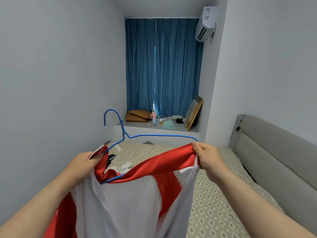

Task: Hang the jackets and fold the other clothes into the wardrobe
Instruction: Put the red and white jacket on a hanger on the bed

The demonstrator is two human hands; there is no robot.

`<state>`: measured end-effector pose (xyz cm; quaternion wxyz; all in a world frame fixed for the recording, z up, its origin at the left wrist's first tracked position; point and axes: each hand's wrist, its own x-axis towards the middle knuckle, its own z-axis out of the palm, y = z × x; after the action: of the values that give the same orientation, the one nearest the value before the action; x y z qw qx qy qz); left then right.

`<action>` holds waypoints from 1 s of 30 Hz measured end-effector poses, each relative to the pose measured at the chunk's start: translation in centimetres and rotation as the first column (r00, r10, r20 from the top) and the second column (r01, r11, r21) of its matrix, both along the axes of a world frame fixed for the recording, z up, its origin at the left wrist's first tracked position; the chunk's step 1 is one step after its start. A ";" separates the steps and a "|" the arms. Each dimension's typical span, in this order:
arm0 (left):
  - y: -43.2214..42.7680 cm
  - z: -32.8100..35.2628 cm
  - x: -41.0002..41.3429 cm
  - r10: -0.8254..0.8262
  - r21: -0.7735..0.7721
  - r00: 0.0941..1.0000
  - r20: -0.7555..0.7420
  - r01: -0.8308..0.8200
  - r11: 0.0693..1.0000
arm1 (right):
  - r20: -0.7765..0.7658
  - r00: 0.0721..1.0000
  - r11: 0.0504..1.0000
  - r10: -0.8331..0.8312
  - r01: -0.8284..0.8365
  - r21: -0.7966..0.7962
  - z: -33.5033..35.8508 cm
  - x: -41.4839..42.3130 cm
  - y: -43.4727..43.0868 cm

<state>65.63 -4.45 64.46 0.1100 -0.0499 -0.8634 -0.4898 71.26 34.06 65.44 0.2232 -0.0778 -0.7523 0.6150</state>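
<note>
I hold a red and white zip jacket (130,198) open in front of me, above the bed. A blue wire hanger (159,135) sits inside its collar, hook up and pointing left. My left hand (85,162) grips the left collar edge by the zipper. My right hand (208,154) pinches the right collar edge together with the hanger's right end. The jacket's white lining faces me and its lower part runs out of view. More clothes, black and white (120,164), lie on the bed behind the collar.
A bed with a patterned beige cover (216,203) lies below, with a grey padded headboard (274,152) on the right. Beyond it a window ledge (154,126) holds a cushion, a bottle, papers and a leaning picture frame. Blue curtains and an air conditioner hang above.
</note>
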 end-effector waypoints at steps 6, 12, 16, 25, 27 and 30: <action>-2.0 -1.4 -1.0 0.197 0.202 0.978 0.075 -0.208 0.957 | -0.188 0.982 0.985 -0.001 -0.031 -0.168 0.4 0.2 -0.1; -2.9 -2.6 -0.5 0.016 0.074 0.996 0.084 -0.022 0.997 | -0.030 0.999 0.906 0.039 -0.048 -0.422 1.1 -0.2 -0.3; -2.9 -2.8 -0.1 -0.021 -0.092 0.999 0.034 0.024 0.995 | -0.023 0.991 0.852 0.130 -0.123 -0.509 1.7 0.1 -0.8; -0.8 -0.5 2.0 0.039 -0.482 0.980 -0.197 -0.132 0.866 | -0.298 0.940 0.782 -0.164 0.308 0.541 2.7 1.0 -2.4; -0.9 -0.1 2.1 0.095 -0.510 0.968 -0.234 -0.205 0.835 | -0.313 0.930 0.791 -0.190 0.334 0.512 2.7 0.8 -1.8; -2.2 -0.1 1.7 0.134 -0.560 0.958 -0.253 -0.258 0.787 | -0.177 0.972 0.972 -0.157 0.183 0.147 2.9 0.5 -0.4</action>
<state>67.32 -6.64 64.33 0.2257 -0.0401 -0.9571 -0.1772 71.77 33.67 68.33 0.3421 -0.0726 -0.7694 0.5345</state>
